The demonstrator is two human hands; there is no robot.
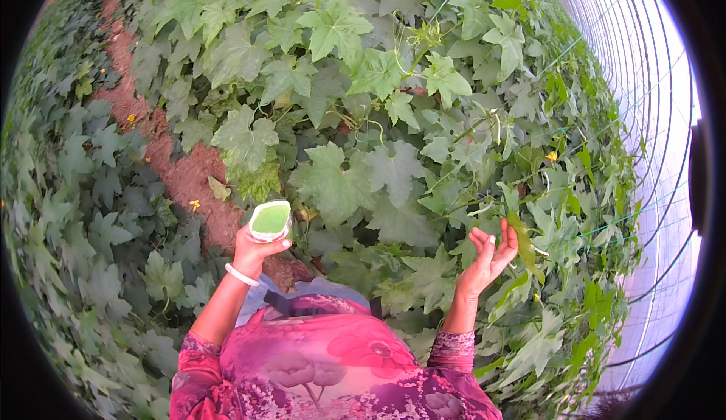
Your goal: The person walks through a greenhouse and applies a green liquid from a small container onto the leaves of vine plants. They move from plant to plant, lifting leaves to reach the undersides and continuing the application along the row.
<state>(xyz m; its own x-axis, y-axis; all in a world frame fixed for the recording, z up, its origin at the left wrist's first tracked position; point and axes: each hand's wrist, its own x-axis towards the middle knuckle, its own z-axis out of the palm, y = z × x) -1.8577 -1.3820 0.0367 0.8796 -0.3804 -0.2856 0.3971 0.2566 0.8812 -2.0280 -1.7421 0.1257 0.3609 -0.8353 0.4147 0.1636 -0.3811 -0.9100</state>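
A small paper cup [270, 221] holding bright green liquid is gripped in my left hand [255, 248], at chest height over the vines; a white bangle circles that wrist. On the other side my right hand [489, 252] is raised among the foliage, its fingers partly spread and bent. A yellow-green leaf [526, 247] lies against or just behind its fingertips; whether they touch it is not certain. Close above that hand a slender pale young gourd or flower stalk [481, 209] sticks out from a vine. Nothing shows clearly between the right fingers.
Dense climbing vines with broad lobed leaves [334, 184] rise in front and on both sides. A bare reddish soil path [198, 179] runs up to the left, with fallen yellow flowers. Green strings [610, 226] cross the plants at right, before a greenhouse film wall [658, 261] with curved ribs.
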